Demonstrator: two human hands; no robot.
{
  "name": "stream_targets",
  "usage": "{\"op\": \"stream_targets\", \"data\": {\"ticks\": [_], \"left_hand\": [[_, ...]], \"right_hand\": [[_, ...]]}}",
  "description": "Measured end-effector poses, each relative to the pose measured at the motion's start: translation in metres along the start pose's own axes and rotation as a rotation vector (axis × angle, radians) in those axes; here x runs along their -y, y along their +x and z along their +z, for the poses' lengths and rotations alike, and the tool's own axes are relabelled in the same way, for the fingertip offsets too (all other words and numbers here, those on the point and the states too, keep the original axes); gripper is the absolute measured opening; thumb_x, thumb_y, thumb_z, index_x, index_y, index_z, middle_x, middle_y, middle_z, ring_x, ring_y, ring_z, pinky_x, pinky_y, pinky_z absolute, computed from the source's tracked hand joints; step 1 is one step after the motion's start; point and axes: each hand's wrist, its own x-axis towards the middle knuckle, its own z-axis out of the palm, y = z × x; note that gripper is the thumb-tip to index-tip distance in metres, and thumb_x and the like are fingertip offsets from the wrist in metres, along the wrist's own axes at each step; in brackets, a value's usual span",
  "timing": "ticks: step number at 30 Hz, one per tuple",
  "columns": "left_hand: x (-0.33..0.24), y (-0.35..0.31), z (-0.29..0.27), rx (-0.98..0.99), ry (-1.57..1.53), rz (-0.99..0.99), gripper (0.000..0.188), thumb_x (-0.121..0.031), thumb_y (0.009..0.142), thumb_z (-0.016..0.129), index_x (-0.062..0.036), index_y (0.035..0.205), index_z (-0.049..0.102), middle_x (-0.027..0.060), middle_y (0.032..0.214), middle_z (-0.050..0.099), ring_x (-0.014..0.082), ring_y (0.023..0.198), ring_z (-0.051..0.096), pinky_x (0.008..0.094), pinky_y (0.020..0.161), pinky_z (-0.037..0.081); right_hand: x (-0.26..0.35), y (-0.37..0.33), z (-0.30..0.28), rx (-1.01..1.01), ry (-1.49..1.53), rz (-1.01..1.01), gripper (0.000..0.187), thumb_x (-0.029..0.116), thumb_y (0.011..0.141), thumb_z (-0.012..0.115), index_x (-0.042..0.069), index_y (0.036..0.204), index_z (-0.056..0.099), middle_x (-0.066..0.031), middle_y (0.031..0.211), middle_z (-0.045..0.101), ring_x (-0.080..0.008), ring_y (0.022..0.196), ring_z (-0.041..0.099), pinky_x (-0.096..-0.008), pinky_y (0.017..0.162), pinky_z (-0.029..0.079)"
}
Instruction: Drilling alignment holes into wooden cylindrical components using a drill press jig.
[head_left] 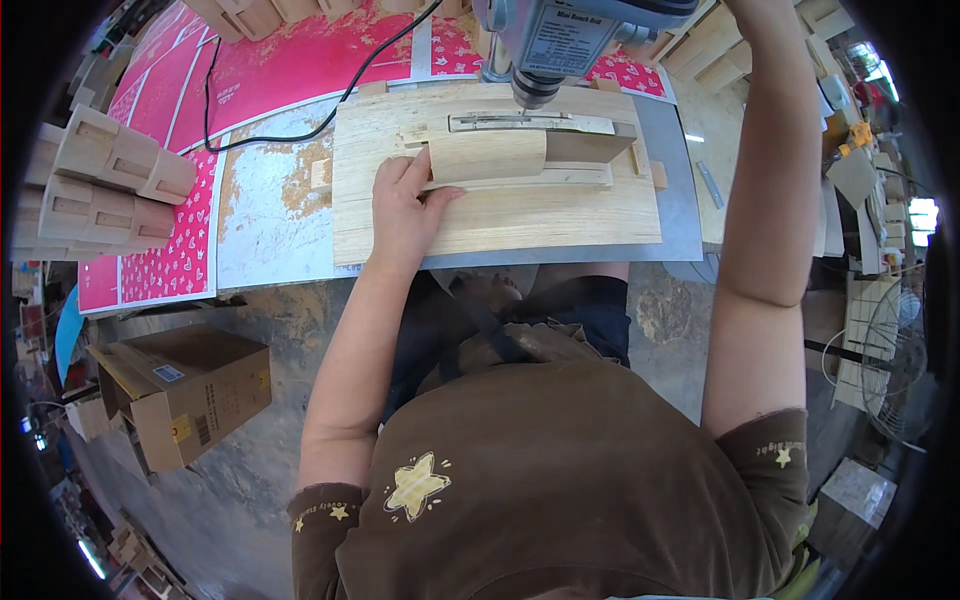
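Observation:
My left hand [405, 208] is closed on the left end of a pale, smooth wooden block [488, 156], thumb along its near edge and fingers at its end. The block lies in a jig of wooden strips [575, 177] fixed on a light wooden board [500, 220]. Just above the jig's far strip hangs the chuck [534, 90] of a grey-blue bench drill [560, 40]; whether its bit touches wood I cannot tell. My right arm reaches up past the drill's right side. Only the base of my right hand [762, 18] shows, and its fingers are out of the picture.
Stacked wooden pieces with slots [120, 165] stand at the left of the bench. A black cable [300, 140] loops over the pink patterned cover [300, 60]. Sawdust lies about. An open cardboard box [195, 400] sits on the floor, and a wire fan [890, 360] is at the right.

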Motion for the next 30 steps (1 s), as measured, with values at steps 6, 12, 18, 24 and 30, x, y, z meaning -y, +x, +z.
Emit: {"op": "stream_targets", "data": {"ticks": [6,12,18,24,30], "left_hand": [[0.001,0.0,-0.001,0.015,0.021,0.01,0.057,-0.01,0.057,0.079,-0.0031,0.111,0.061,0.0079,0.077,0.054,0.0267,0.078,0.05,0.0366,0.072,0.042],[0.001,0.0,-0.001,0.018,0.015,0.004,0.057,-0.009,0.057,0.079,-0.003,0.111,0.061,0.0078,0.077,0.054,0.0267,0.078,0.049,0.0367,0.072,0.042],[0.0,0.0,0.0,0.022,0.022,-0.003,0.057,-0.008,0.057,0.078,-0.003,0.112,0.061,0.0079,0.078,0.053,0.0268,0.079,0.049,0.0369,0.072,0.042],[0.001,0.0,-0.001,0.035,0.015,-0.005,0.057,-0.008,0.058,0.078,-0.0031,0.112,0.061,0.0078,0.078,0.053,0.027,0.079,0.049,0.037,0.073,0.042],[-0.005,0.003,0.011,0.016,0.015,0.031,0.056,-0.011,0.059,0.079,-0.0014,0.11,0.061,0.0085,0.078,0.054,0.0289,0.079,0.05,0.0387,0.075,0.042]], "right_hand": [[0.015,-0.072,-0.023,-0.049,-0.085,-0.141,0.024,0.019,0.092,0.051,0.0,0.101,0.064,-0.0012,0.066,0.054,-0.008,0.062,0.048,-0.0229,0.057,0.037],[-0.007,-0.156,0.009,-0.055,-0.015,-0.106,0.012,0.009,0.083,0.062,0.002,0.092,0.063,-0.0073,0.068,0.058,-0.0186,0.054,0.052,-0.0302,0.052,0.041],[-0.04,-0.175,0.063,-0.195,0.101,-0.195,0.008,0.003,0.082,0.059,0.001,0.089,0.063,-0.0081,0.072,0.058,-0.0216,0.062,0.053,-0.0305,0.058,0.04],[-0.042,-0.171,0.051,-0.203,0.061,-0.355,0.008,0.002,0.084,0.057,0.0,0.091,0.062,-0.0087,0.075,0.059,-0.0188,0.065,0.053,-0.028,0.059,0.04],[-0.002,-0.059,-0.012,-0.248,-0.065,-0.214,0.019,0.014,0.086,0.052,-0.003,0.084,0.061,-0.0085,0.066,0.057,-0.0138,0.059,0.049,-0.0276,0.055,0.037]]}}
